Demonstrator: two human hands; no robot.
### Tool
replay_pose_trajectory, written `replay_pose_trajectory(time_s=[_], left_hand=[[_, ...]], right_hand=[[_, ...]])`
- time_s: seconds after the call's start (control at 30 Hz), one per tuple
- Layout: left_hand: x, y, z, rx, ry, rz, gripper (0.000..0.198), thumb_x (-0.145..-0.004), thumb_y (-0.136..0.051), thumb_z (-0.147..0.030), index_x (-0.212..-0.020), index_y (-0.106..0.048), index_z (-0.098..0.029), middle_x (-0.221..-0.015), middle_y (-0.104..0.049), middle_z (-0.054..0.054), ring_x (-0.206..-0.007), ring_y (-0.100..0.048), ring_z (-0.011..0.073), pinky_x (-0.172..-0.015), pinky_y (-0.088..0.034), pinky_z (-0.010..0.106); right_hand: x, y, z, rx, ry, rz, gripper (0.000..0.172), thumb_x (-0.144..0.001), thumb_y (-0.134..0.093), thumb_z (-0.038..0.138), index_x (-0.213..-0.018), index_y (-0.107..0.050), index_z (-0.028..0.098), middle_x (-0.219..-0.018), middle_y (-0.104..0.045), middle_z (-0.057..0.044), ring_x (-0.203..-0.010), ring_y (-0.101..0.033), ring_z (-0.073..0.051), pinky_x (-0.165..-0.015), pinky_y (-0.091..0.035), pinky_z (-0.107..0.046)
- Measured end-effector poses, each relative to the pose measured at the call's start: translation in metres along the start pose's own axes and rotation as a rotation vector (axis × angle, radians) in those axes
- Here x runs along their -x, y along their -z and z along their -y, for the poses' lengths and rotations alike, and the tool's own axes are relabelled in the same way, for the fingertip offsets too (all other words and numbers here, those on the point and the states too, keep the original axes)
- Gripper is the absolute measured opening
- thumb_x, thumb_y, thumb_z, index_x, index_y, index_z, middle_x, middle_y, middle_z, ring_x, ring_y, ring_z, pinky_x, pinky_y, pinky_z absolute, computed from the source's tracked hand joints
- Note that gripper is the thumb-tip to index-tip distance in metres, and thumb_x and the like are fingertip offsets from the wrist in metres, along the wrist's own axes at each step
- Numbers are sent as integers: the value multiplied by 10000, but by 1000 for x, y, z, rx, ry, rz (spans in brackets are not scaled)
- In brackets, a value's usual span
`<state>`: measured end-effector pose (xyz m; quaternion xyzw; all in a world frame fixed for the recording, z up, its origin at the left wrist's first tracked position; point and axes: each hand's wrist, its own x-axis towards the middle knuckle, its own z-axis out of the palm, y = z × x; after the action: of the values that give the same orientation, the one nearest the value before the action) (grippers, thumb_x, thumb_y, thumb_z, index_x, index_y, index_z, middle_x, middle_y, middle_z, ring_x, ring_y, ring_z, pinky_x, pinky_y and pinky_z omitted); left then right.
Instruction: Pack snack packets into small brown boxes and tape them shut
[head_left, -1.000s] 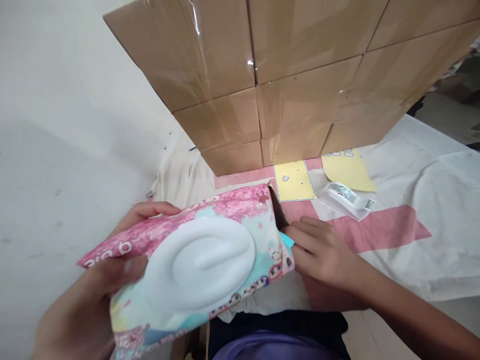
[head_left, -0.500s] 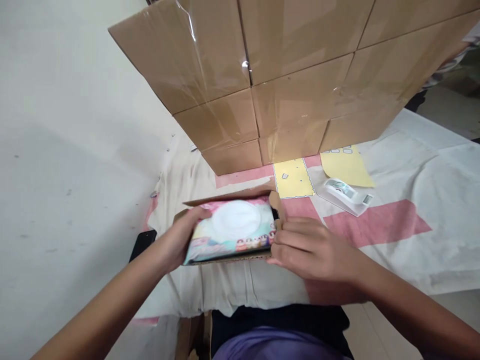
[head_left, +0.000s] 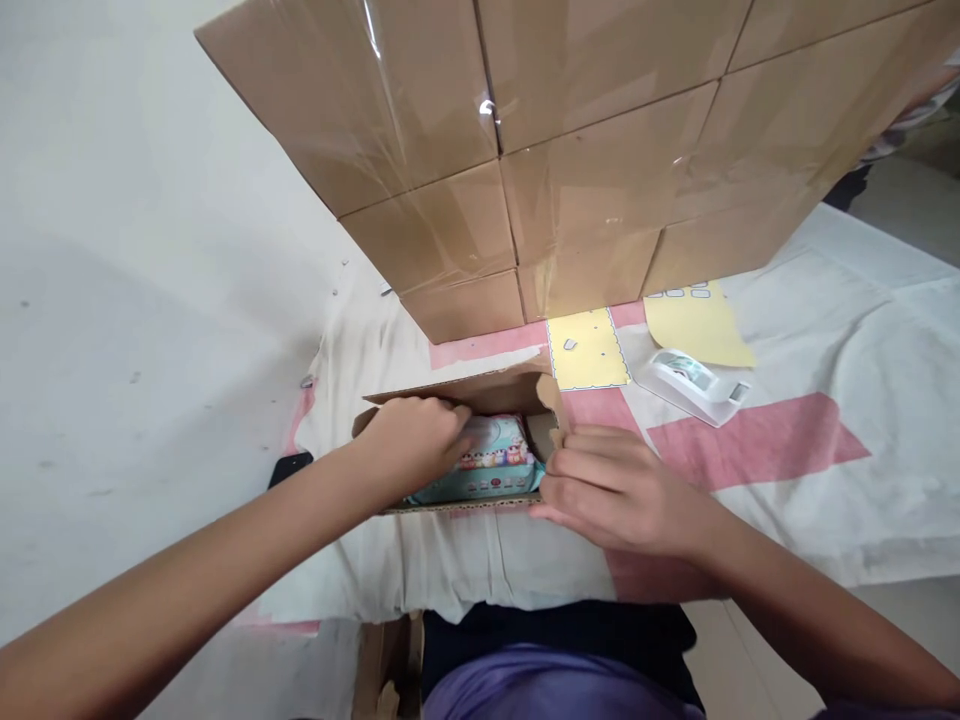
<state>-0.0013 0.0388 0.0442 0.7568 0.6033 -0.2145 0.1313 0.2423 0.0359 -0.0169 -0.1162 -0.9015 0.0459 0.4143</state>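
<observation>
An open cardboard box (head_left: 491, 392) lies on a white and pink cloth (head_left: 787, 470) in front of me. Inside it sits a pink and teal wet-wipes pack (head_left: 499, 462). My left hand (head_left: 414, 440) reaches into the box from the left and presses down on the pack, fingers curled over it. My right hand (head_left: 611, 490) holds the box's right side, its fingers against the small end flap (head_left: 555, 405).
A tall stack of sealed, taped cardboard boxes (head_left: 570, 150) rises just behind. Two yellow sticker sheets (head_left: 589, 350) and a white tape dispenser (head_left: 690, 385) lie to the right. A dark phone (head_left: 289, 467) lies left of the box. White wall on the left.
The wipes pack went from being held up in my left hand down into the open box. My left hand now pushes it deeper. My right hand stayed at the box's right side.
</observation>
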Motion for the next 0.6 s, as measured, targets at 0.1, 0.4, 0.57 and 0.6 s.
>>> replay_pose_trajectory(time_s=[0.1, 0.4, 0.57, 0.6], left_hand=[[-11, -5, -2, -3, -185, 99, 672, -807, -707, -393, -1443, -530, -267, -1371, -647, 111, -1185, -651, 320, -947, -530, 402], [-20, -2, 6, 74, -218, 238, 590, -991, -342, -480, -1545, -401, -287, -1467, -565, 120, -1241, -614, 303, -1013, -483, 431], [-21, -4, 15, 76, -275, 206, 665, -931, -488, -472, -1560, -357, -302, -1485, -547, 85, -1235, -614, 269, -983, -495, 365], [-20, -6, 14, 57, -280, 180, 677, -899, -540, -501, -1524, -416, -271, -1437, -576, 95, -1188, -634, 272, -944, -512, 360]], right_hand=[[0, 0, -1, -9, -21, -2, 236, -970, -678, 222, -746, -652, 152, -693, -634, -12, -643, -492, -134, -621, -413, -302], [1, -1, -5, -57, -66, 6, 221, -972, -677, 218, -762, -634, 164, -679, -597, 2, -641, -491, -130, -611, -400, -305], [2, -1, -2, -68, -86, 38, 209, -967, -680, 191, -768, -619, 177, -691, -595, 14, -663, -490, -131, -615, -392, -314], [2, 0, -2, -54, -94, 40, 209, -974, -673, 201, -772, -622, 178, -686, -591, 14, -661, -483, -132, -609, -389, -315]])
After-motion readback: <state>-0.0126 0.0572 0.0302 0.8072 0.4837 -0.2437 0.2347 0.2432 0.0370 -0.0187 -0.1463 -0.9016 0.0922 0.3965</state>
